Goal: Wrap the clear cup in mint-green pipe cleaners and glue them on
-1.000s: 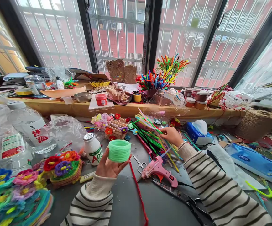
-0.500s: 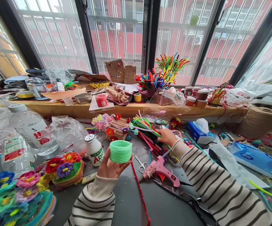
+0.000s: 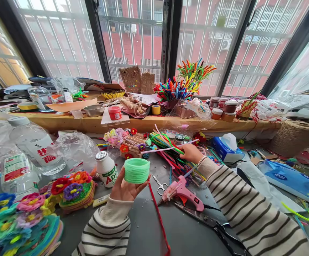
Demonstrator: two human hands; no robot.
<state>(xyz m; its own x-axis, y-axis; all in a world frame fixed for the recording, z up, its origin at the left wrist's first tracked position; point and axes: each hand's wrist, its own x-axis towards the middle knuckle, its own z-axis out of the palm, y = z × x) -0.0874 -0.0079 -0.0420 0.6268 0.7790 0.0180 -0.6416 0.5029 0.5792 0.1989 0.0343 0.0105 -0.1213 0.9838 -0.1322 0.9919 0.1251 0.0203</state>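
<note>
My left hand [image 3: 124,188] holds up a mint-green cup-shaped coil [image 3: 136,170], its fingers curled round the base and lower sides. A red pipe cleaner [image 3: 157,209] runs from beside those fingertips down toward the near edge. My right hand [image 3: 192,153] reaches into a loose bundle of coloured pipe cleaners [image 3: 167,145], thumb and fingers closed on some of their ends. A pale pink pipe cleaner [image 3: 170,146] lies slantwise across the bundle, close to that hand. Below sit a pink glue gun [image 3: 183,193] and small scissors [image 3: 160,185].
Large black-handled scissors [image 3: 210,220] lie near my right sleeve. Pipe-cleaner flower pieces [image 3: 23,220], a white bottle [image 3: 106,170] and clear plastic bottles [image 3: 37,149] stand on the left. To the right are a tissue box [image 3: 228,149] and a blue tissue pack [image 3: 290,181].
A pale pink pipe cleaner now lies crosswise over the bundle by my right hand, which has shifted slightly. My left hand still holds the green coil in nearly the same place.
</note>
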